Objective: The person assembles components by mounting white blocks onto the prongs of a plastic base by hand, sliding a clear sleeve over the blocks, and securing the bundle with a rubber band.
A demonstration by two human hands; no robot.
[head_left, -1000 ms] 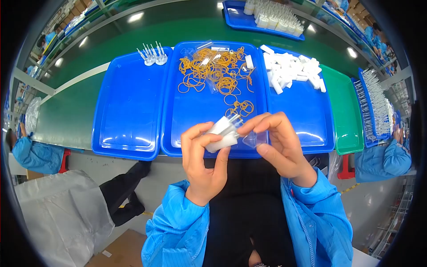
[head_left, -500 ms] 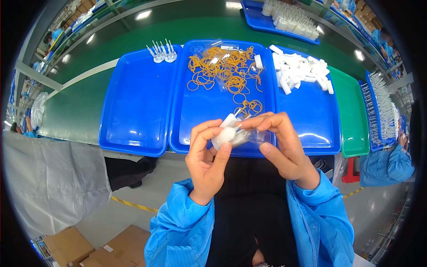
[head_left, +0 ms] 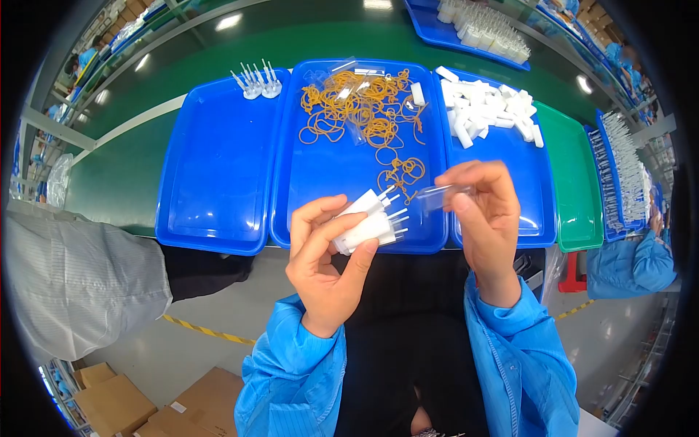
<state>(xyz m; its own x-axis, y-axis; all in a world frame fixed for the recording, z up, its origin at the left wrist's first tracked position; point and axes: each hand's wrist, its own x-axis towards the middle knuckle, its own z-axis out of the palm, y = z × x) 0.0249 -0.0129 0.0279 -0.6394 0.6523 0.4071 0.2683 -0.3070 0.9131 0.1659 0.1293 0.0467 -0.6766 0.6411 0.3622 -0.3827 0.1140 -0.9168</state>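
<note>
My left hand (head_left: pixel 328 255) is closed round a small bundle of white plastic pieces (head_left: pixel 370 226). Thin pale prongs stick out of them toward the upper right. In my right hand (head_left: pixel 484 218), thumb and fingers pinch a clear plastic piece (head_left: pixel 437 195), held apart from the bundle and slightly blurred. Both hands are above the near edge of the middle blue tray (head_left: pixel 328 171), where tangled orange rubber bands (head_left: pixel 378 109) lie among clear plastic pieces. To the right, a blue tray (head_left: pixel 502 175) holds a heap of white blocks (head_left: pixel 488 109).
The left blue tray (head_left: pixel 211 160) bears two small clusters of pronged pieces (head_left: pixel 258 87) at its far corner. Farther right are a green tray (head_left: pixel 571 175) and racks of pronged pieces (head_left: pixel 622 167). Another filled tray (head_left: pixel 480 36) stands at the back. A grey-clothed person (head_left: pixel 80 277) is at left.
My right hand has drawn the clear plastic piece away from the white bundle, up and to the right. The bundle's prongs now show. My left hand has shifted slightly left.
</note>
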